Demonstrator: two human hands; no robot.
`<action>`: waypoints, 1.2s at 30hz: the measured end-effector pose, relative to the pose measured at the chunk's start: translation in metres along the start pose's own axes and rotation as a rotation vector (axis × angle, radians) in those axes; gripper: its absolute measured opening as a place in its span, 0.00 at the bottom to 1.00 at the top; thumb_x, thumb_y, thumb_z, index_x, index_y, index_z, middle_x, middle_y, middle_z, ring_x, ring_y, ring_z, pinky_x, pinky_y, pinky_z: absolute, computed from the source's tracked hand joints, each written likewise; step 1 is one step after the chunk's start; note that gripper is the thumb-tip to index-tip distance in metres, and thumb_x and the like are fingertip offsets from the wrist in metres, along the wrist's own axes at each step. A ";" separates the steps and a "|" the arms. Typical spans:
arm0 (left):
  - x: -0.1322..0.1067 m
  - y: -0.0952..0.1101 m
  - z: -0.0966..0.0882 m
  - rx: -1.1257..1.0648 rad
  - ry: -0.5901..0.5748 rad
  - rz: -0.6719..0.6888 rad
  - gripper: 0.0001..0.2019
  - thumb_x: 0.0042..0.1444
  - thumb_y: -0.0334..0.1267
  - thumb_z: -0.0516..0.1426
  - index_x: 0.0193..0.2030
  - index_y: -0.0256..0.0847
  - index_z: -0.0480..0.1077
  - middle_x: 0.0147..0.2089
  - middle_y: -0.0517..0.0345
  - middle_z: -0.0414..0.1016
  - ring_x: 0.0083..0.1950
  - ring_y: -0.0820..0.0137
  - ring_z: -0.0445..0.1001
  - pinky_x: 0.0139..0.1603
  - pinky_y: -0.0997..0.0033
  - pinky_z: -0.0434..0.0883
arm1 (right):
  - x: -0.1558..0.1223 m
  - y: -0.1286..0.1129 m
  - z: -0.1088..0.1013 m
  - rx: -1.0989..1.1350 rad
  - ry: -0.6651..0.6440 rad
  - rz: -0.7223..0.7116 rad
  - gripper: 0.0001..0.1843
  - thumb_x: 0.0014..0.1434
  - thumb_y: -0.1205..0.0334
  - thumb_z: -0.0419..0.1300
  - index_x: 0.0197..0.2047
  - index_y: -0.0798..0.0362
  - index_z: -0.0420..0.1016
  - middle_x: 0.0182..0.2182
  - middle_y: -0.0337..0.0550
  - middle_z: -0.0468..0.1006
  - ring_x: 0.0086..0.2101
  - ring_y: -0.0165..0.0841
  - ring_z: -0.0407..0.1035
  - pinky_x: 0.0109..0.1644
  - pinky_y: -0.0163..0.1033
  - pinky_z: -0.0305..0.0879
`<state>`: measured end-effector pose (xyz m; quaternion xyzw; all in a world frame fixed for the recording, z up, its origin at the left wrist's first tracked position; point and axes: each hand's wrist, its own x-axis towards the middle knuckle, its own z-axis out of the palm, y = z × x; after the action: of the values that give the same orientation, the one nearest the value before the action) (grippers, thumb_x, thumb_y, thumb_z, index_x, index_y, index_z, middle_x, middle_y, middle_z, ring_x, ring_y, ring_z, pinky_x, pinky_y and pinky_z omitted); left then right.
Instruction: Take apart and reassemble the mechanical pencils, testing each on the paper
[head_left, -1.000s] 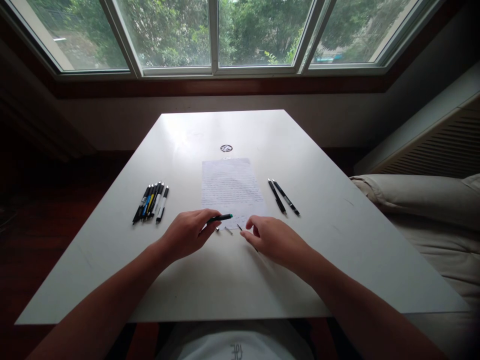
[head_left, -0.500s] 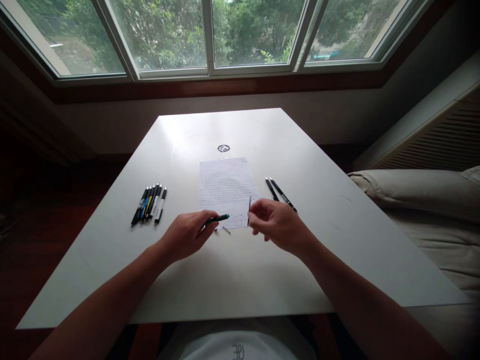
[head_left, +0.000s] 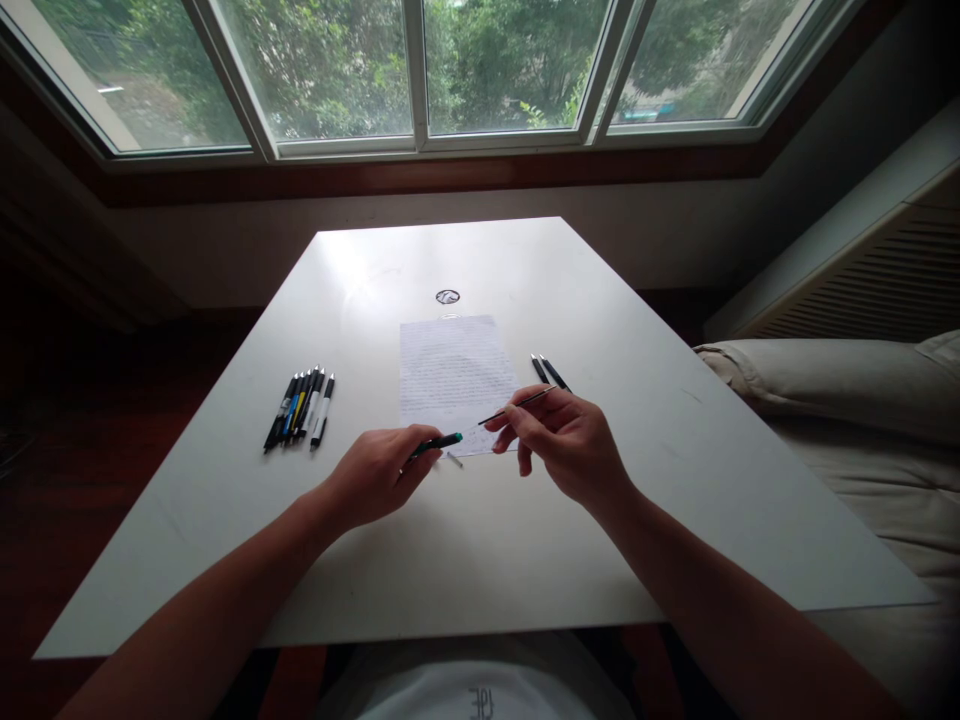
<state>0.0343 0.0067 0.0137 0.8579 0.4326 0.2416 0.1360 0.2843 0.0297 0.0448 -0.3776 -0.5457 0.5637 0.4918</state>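
Left hand: your left hand (head_left: 382,468) pinches the pen body (head_left: 448,440) between the thumb and the fingers; its green end points to the right, towards your other hand.
Right hand: your right hand (head_left: 562,440) pinches the thin dark rod (head_left: 495,415) with thumb and forefinger, while the lower fingers are loosely curled.
Thin dark rod: it is tilted, its tip points left and near, close to the green end but apart from it.
Small grey piece: the small grey piece (head_left: 455,461) lies just beside your left fingertips, to the right, at the near edge of the paper.
Paper: the written paper (head_left: 454,370) lies on the white table (head_left: 450,570), on the far side of your hands.
Pens: a group of pens (head_left: 300,408) lies left of the paper; two dark pens (head_left: 553,373) lie right of it, partly hidden behind your right hand.
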 end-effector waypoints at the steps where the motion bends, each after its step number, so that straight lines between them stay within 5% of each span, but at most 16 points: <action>1: 0.000 0.000 0.000 0.000 -0.001 -0.002 0.08 0.68 0.38 0.52 0.51 0.41 0.65 0.35 0.58 0.76 0.29 0.72 0.71 0.33 0.74 0.63 | 0.000 0.000 0.000 -0.001 -0.003 0.001 0.11 0.60 0.56 0.65 0.38 0.56 0.73 0.32 0.49 0.83 0.27 0.35 0.78 0.17 0.31 0.68; 9: 0.000 0.000 0.002 -0.047 -0.012 -0.002 0.08 0.68 0.38 0.51 0.52 0.42 0.65 0.36 0.58 0.77 0.31 0.72 0.72 0.34 0.73 0.65 | -0.001 0.007 0.003 -0.043 -0.166 0.042 0.14 0.59 0.54 0.66 0.42 0.55 0.75 0.33 0.48 0.83 0.30 0.37 0.78 0.20 0.33 0.69; 14: 0.000 0.000 0.002 -0.138 0.063 -0.103 0.12 0.70 0.37 0.46 0.57 0.41 0.62 0.36 0.58 0.75 0.32 0.72 0.72 0.35 0.74 0.66 | 0.000 0.031 0.007 -0.510 -0.230 -0.033 0.20 0.62 0.53 0.63 0.55 0.50 0.75 0.35 0.43 0.80 0.29 0.33 0.75 0.30 0.37 0.71; 19: 0.001 0.002 -0.001 -0.134 0.109 -0.183 0.14 0.69 0.41 0.50 0.59 0.44 0.62 0.36 0.60 0.75 0.29 0.74 0.70 0.34 0.75 0.65 | 0.000 0.049 0.015 -0.989 -0.330 -0.185 0.11 0.65 0.57 0.60 0.48 0.50 0.80 0.40 0.44 0.78 0.33 0.32 0.73 0.38 0.37 0.66; 24: 0.001 0.002 0.001 -0.079 0.137 -0.181 0.09 0.69 0.41 0.50 0.51 0.43 0.66 0.34 0.61 0.74 0.28 0.74 0.68 0.31 0.76 0.63 | -0.004 0.051 0.022 -1.193 -0.397 -0.259 0.10 0.67 0.63 0.56 0.38 0.54 0.78 0.37 0.45 0.76 0.30 0.31 0.70 0.35 0.36 0.61; 28: 0.000 0.002 0.000 -0.062 0.127 -0.164 0.09 0.70 0.41 0.49 0.51 0.42 0.64 0.31 0.62 0.72 0.25 0.75 0.67 0.29 0.76 0.61 | -0.004 0.047 0.022 -1.083 -0.372 -0.265 0.07 0.65 0.66 0.56 0.38 0.55 0.76 0.34 0.45 0.77 0.30 0.32 0.70 0.35 0.37 0.63; 33: 0.000 0.000 -0.003 -0.058 0.107 -0.115 0.08 0.70 0.40 0.49 0.50 0.41 0.63 0.30 0.62 0.71 0.25 0.75 0.65 0.29 0.76 0.61 | 0.000 0.033 0.014 -0.660 -0.196 -0.252 0.15 0.68 0.63 0.53 0.56 0.51 0.72 0.39 0.45 0.77 0.34 0.33 0.72 0.38 0.40 0.70; 36: 0.000 -0.003 -0.004 -0.060 0.114 -0.122 0.08 0.70 0.40 0.48 0.50 0.41 0.63 0.30 0.62 0.70 0.24 0.75 0.65 0.29 0.76 0.61 | 0.000 0.025 0.010 -0.389 -0.124 -0.226 0.14 0.68 0.59 0.54 0.54 0.49 0.74 0.39 0.45 0.76 0.34 0.34 0.74 0.30 0.38 0.71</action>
<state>0.0300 0.0082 0.0162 0.8102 0.4838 0.2943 0.1512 0.2709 0.0291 0.0215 -0.3662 -0.7120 0.4114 0.4355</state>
